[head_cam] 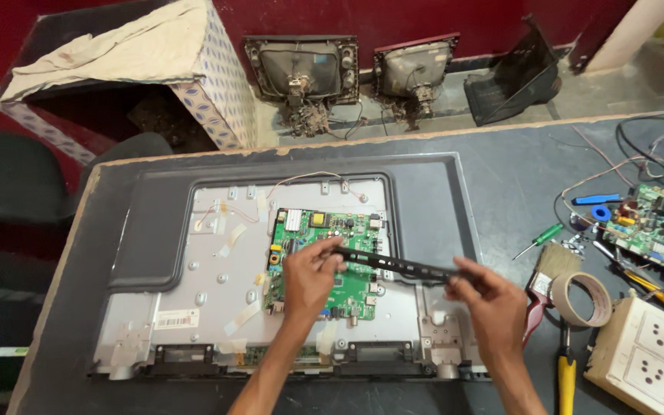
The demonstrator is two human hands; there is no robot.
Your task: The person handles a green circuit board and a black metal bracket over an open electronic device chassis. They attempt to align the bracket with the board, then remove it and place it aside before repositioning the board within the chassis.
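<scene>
A flat television point(155, 230) lies face down on the table with its back cover off, showing a metal chassis and a green circuit board point(347, 230). I hold a long black plastic strip point(393, 265) level above the board. My left hand point(309, 277) grips its left end. My right hand point(489, 296) pinches its right end, over the chassis' right edge.
To the right lie a second green circuit board point(655, 227), a green screwdriver point(538, 240), a paintbrush point(551, 269), a roll of tape point(582, 298), yellow-handled pliers point(566, 376) and a cream switch box point(651, 353). Old tube sets point(301, 69) stand on the floor behind.
</scene>
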